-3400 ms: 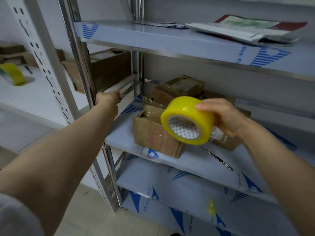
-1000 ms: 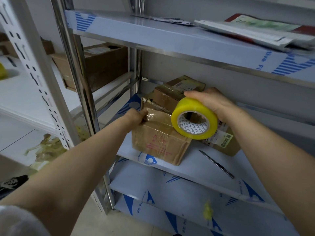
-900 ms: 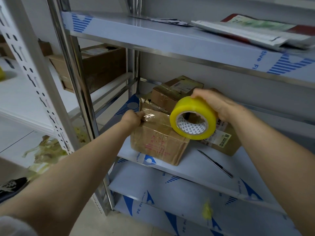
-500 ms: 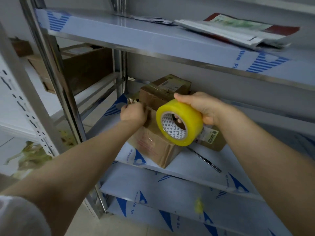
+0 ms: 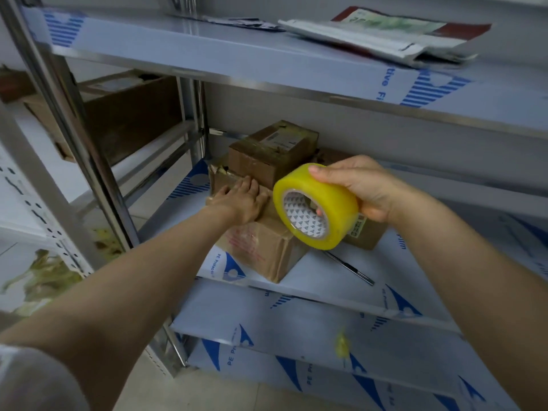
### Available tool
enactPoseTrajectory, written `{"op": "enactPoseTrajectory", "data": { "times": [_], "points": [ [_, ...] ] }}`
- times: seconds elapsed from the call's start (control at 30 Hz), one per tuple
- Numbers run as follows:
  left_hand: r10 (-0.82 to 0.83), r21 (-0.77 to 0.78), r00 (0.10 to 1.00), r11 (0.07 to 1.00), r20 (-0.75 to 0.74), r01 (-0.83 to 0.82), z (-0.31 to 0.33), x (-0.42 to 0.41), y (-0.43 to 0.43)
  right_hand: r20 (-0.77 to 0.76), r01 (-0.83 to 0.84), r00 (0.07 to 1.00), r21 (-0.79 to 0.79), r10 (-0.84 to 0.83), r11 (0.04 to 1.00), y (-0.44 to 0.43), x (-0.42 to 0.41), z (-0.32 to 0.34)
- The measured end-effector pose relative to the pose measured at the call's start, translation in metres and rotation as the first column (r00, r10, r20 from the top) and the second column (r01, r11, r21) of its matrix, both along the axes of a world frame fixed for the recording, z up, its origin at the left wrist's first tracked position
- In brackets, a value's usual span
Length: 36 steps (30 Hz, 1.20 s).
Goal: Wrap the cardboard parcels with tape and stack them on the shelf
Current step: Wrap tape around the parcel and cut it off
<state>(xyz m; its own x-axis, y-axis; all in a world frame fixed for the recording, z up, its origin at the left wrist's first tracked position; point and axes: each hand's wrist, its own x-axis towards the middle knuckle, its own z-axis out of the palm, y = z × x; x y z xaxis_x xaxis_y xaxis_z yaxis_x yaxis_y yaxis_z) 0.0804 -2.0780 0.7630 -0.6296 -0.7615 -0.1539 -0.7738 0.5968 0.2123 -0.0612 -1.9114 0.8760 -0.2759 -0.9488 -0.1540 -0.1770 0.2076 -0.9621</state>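
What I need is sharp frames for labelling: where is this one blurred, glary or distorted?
Head view: the tape roll and front parcel are sharp. Head view: the shelf post at the left edge is motion-blurred and leans from the wide lens. Head view: the upper shelf shows soft sheen, no hard glare.

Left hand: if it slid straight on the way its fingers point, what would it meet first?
Probably the rear parcel, stacked just behind: the left hand lies flat on the front parcel, fingers pointing at that box's near face. Depth is unclear from this view.
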Motion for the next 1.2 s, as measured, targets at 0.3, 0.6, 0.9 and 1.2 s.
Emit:
{"op": "enactPoseTrajectory", "data": {
  "times": [0.3,0.6,0.9,1.2],
  "points": [
    [-0.003,-0.001,1.0,1.0,0.008,0.003,0.003,-0.001,0.0,-0.29,0.004,0.956,0.161,0.043,0.987,0.039,-0.038,0.001],
    [-0.216,-0.031,0.885,0.974,-0.413,0.223,0.011,0.01,0.03,-0.252,0.103,0.965,0.122,-0.07,0.987,0.029,-0.041,-0.002],
    [-0.275,-0.001,0.927,0.959,-0.253,0.284,0.007,0.001,0.038,-0.245,0.107,0.967,0.128,-0.073,0.986,0.038,-0.057,-0.007],
    [-0.203,0.02,0.95,0.977,-0.238,0.213,0.001,-0.005,0.037,-0.21,0.106,0.975,0.182,-0.067,0.978,0.047,-0.052,-0.043]
  ]
}}
